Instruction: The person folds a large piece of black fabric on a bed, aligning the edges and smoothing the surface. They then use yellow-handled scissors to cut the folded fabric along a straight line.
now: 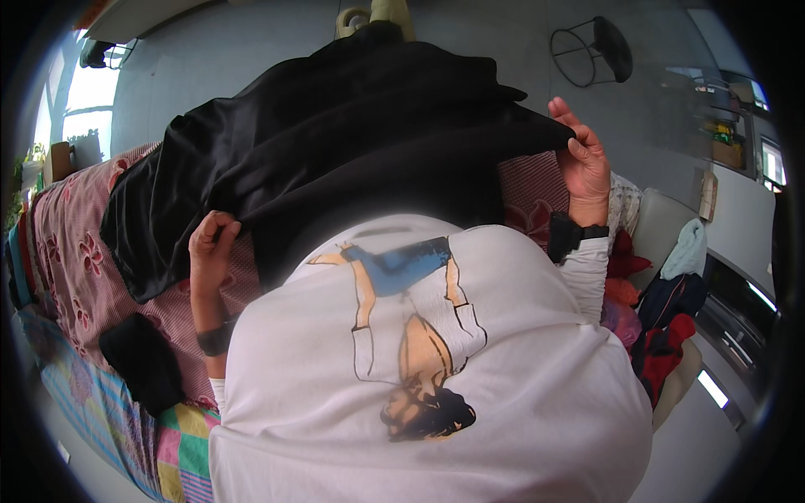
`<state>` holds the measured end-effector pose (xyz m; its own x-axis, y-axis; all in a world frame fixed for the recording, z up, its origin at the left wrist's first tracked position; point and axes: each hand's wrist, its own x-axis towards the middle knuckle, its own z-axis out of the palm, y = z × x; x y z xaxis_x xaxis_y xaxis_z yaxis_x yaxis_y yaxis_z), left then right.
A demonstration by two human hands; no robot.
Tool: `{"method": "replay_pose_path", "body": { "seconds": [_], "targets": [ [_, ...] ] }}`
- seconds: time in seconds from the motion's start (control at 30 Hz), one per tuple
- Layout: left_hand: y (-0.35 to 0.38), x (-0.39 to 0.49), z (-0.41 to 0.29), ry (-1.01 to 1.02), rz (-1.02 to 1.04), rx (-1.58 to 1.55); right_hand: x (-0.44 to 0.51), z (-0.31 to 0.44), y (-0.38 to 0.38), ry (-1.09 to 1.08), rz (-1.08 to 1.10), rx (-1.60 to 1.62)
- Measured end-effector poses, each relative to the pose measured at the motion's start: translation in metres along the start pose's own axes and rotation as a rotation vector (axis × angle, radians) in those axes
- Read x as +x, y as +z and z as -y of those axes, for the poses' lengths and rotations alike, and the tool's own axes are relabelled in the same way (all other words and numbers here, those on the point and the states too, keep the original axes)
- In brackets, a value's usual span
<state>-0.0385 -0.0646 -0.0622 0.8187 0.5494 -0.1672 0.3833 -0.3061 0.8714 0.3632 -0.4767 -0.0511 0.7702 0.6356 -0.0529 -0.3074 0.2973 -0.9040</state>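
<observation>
A large black cloth (352, 119), perhaps a garment, is spread over my lap and the patterned cover in front of me. Its right corner is pinched between the thumb and index finger of my right hand (582, 151), with the other fingers raised. My left hand (214, 242) has thumb and fingers closed on the near left edge of the same cloth. The cloth hangs down at the far side, and its left part shows shiny folds. A dark band is around each wrist.
I sit on a pink flower-patterned cover (88, 251). A folded black cloth (143, 361) lies to the left, by a patchwork cover (182, 446). A black round stool (611, 50) stands at the far right. Clothes (673, 346) are piled on the right.
</observation>
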Motion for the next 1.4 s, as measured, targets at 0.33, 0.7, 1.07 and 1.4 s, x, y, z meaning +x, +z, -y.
{"method": "replay_pose_path", "body": {
  "seconds": [0.33, 0.7, 1.07, 1.4],
  "targets": [
    [0.000, 0.002, -0.005, 0.013, 0.006, 0.009, 0.015, -0.022, -0.013, 0.065, -0.078, -0.141],
    [0.005, 0.006, -0.011, -0.007, -0.010, 0.065, 0.035, -0.052, -0.021, 0.234, -0.149, -0.149],
    [0.008, 0.006, -0.017, 0.003, -0.002, 0.113, 0.054, -0.084, -0.037, 0.258, -0.030, -0.064],
    [0.007, -0.003, -0.011, 0.079, -0.042, 0.114, 0.061, -0.018, -0.019, 0.030, -0.143, -0.423]
  ]
}}
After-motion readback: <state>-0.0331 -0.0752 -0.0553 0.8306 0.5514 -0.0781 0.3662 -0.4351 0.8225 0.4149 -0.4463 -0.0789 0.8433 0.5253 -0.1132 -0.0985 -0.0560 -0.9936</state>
